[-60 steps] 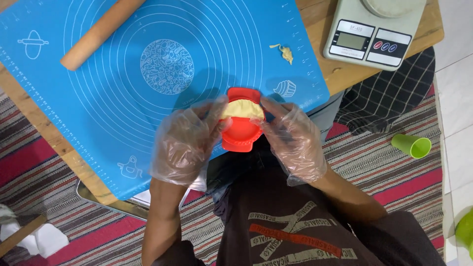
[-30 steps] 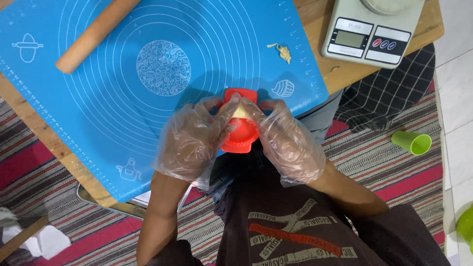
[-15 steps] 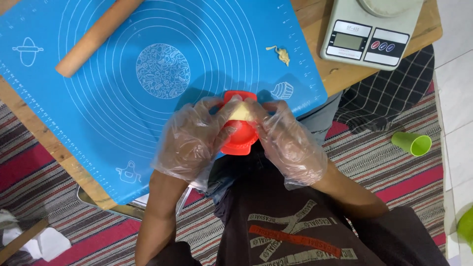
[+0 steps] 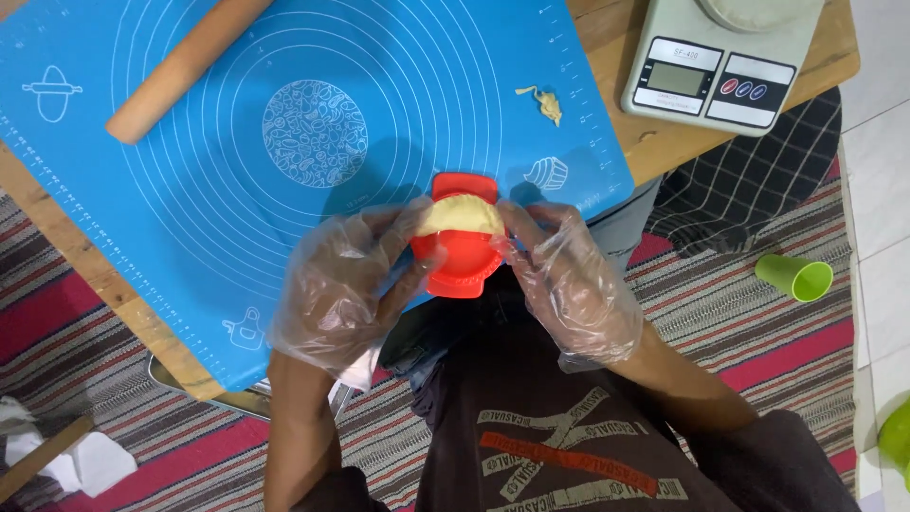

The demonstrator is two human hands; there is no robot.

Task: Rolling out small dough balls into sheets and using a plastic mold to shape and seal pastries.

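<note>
A red hinged dumpling press (image 4: 462,258) sits between my two hands, just off the near edge of the blue baking mat (image 4: 313,133). Pale yellow dough (image 4: 462,216) lies in the press's upper half. My left hand (image 4: 346,284), in a clear plastic glove, grips the press from the left side. On the other side, my gloved right hand (image 4: 569,280) holds it with fingertips touching the dough's right edge.
A wooden rolling pin (image 4: 185,68) lies at the mat's far left. A small dough scrap (image 4: 547,102) rests on the mat's right part. A white kitchen scale (image 4: 725,62) stands on the wooden table's right end. A green cup (image 4: 796,277) lies on the striped rug.
The press had folded partly over the dough a second ago; now the dough shows more fully in the upper half. Both hands stay on the press in nearly the same place.
</note>
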